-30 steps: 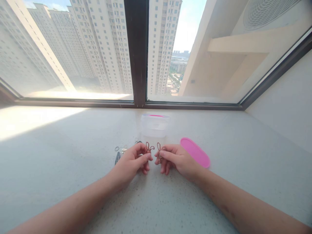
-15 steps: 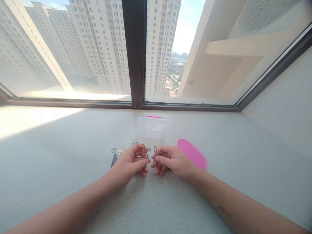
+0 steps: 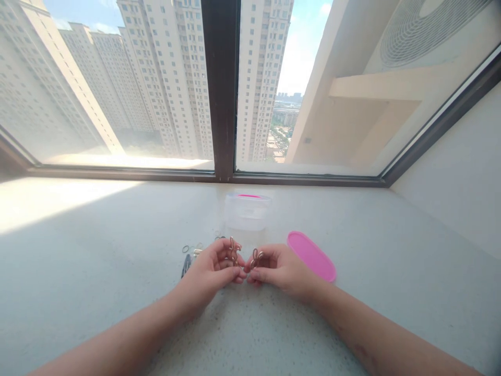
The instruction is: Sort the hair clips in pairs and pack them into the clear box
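Note:
My left hand (image 3: pixel 213 267) is closed, pinching a copper-coloured hair claw clip (image 3: pixel 234 250) of looped metal wire between thumb and fingers. In my closed right hand (image 3: pixel 282 269) is a similar looped claw clip (image 3: pixel 255 256). The fingertips of both hands nearly meet above the pale speckled surface. Fingers hide the lower part of each clip. Just beyond my left hand lie a dark snap hair clip (image 3: pixel 186 265), a gold-coloured piece (image 3: pixel 198 252) and a thin dark ring (image 3: pixel 185 249), partly covered by the hand.
A clear plastic box (image 3: pixel 248 214) with something pink showing at its top stands behind my hands. Its pink oval lid (image 3: pixel 313 256) lies beside my right wrist. A dark-framed window (image 3: pixel 225 104) borders the sill at the back, with a white wall (image 3: pixel 457 151) at right.
My hands have drawn closer together, each still gripping its clip. The right clip has turned and sits lower in the fingers. The whole view has shifted slightly.

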A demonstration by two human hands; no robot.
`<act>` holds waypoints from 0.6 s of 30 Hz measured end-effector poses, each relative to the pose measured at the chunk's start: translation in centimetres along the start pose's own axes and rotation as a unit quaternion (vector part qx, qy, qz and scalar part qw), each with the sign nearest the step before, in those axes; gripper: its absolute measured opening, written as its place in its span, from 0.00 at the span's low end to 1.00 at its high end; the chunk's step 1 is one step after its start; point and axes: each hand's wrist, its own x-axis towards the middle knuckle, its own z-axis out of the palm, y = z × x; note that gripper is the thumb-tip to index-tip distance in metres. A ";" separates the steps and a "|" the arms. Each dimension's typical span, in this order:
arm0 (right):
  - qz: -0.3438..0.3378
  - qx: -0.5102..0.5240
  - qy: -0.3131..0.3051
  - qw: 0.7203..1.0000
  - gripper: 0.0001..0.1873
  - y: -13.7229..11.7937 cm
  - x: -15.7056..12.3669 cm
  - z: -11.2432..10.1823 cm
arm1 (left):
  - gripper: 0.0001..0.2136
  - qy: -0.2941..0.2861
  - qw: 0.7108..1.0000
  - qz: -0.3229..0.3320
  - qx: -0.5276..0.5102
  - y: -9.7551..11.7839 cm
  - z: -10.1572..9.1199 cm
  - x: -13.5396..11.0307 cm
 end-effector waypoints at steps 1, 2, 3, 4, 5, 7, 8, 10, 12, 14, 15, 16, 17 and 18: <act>-0.001 0.006 0.000 1.000 0.09 0.0 0.0 0.0 | 0.15 0.004 1.000 -0.001 -0.001 0.1 0.0 0.0; -0.002 0.011 0.002 1.000 0.10 0.0 0.0 0.0 | 0.14 0.008 1.000 -0.002 -0.002 0.2 0.1 0.0; -0.003 0.015 0.006 1.000 0.11 0.0 0.1 0.0 | 0.13 0.013 1.000 -0.003 -0.002 0.2 0.1 0.0; -0.004 0.016 0.011 1.000 0.11 0.0 0.1 0.0 | 0.13 0.019 1.000 -0.003 -0.001 0.2 0.1 -0.1; -0.007 0.015 0.017 1.000 0.12 0.0 0.0 0.1 | 0.12 0.025 1.000 -0.003 0.002 0.2 0.1 -0.1; -0.014 0.013 0.024 1.000 0.13 0.0 0.0 0.1 | 0.13 0.035 0.999 -0.005 0.010 0.2 0.1 -0.1; -0.017 0.015 0.024 0.999 0.13 0.1 0.0 0.1 | 0.13 0.039 0.999 -0.006 0.013 0.2 0.1 -0.2; -0.020 0.022 0.027 0.999 0.14 0.1 0.0 0.2 | 0.13 0.045 0.999 -0.009 0.019 0.2 0.1 -0.3; -0.015 0.026 0.032 0.999 0.15 0.1 -0.1 0.2 | 0.14 0.051 0.998 -0.011 0.028 0.3 0.2 -0.4; -0.007 0.024 0.035 0.999 0.16 0.1 -0.1 0.2 | 0.14 0.054 0.998 -0.010 0.039 0.3 0.3 -0.4; -0.004 0.023 0.035 0.999 0.16 0.0 -0.1 0.2 | 0.14 0.056 0.997 -0.009 0.044 0.3 0.3 -0.4; -0.001 0.023 0.035 0.999 0.16 0.0 -0.1 0.2 | 0.14 0.056 0.997 -0.007 0.048 0.3 0.3 -0.4; 0.002 0.023 0.037 0.999 0.17 0.0 -0.2 0.2 | 0.14 0.057 0.997 -0.005 0.052 0.3 0.3 -0.4; 0.004 0.023 0.039 0.999 0.17 0.0 -0.2 0.2 | 0.14 0.058 0.997 -0.003 0.056 0.3 0.2 -0.4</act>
